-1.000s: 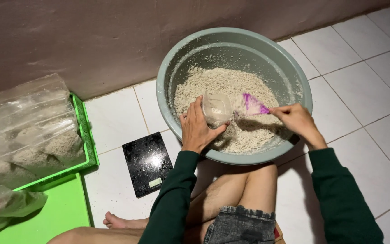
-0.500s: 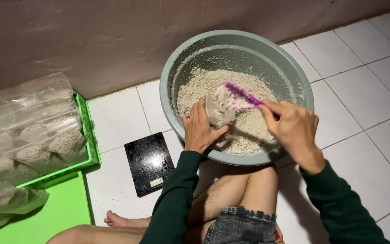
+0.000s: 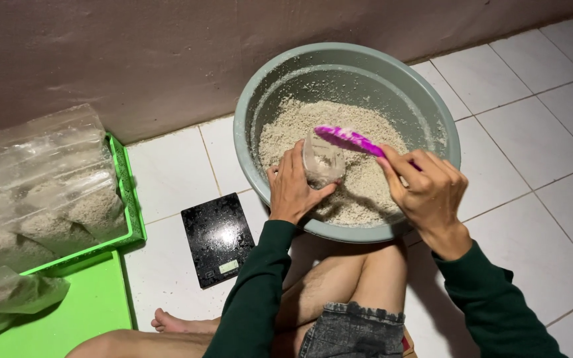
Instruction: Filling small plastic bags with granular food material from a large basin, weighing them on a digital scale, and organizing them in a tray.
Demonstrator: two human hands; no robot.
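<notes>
Right now your left hand (image 3: pixel 294 187) has its fingers wrapped around a small clear plastic bag (image 3: pixel 321 159), mouth tipped open toward the right so grain can go in. Your right hand (image 3: pixel 424 189) pinches the handle of a magenta plastic scoop (image 3: pixel 348 139) between thumb and curled fingers, its bowl poised at the bag's opening, at twelve o'clock from your left knuckles. Both sit over the pale grainy meal (image 3: pixel 359 179) heaped in one round grey-green plastic basin (image 3: pixel 260 99), so spills would fall back into the heap. One black flat digital scale (image 3: pixel 217 237) lies at seven o'clock from the basin, close by on the white tiled floor (image 3: pixel 538 132). At nine o'clock, one bright green plastic crate (image 3: pixel 129 199) holds several filled clear bags (image 3: pixel 41 192); I cannot count them exactly.
</notes>
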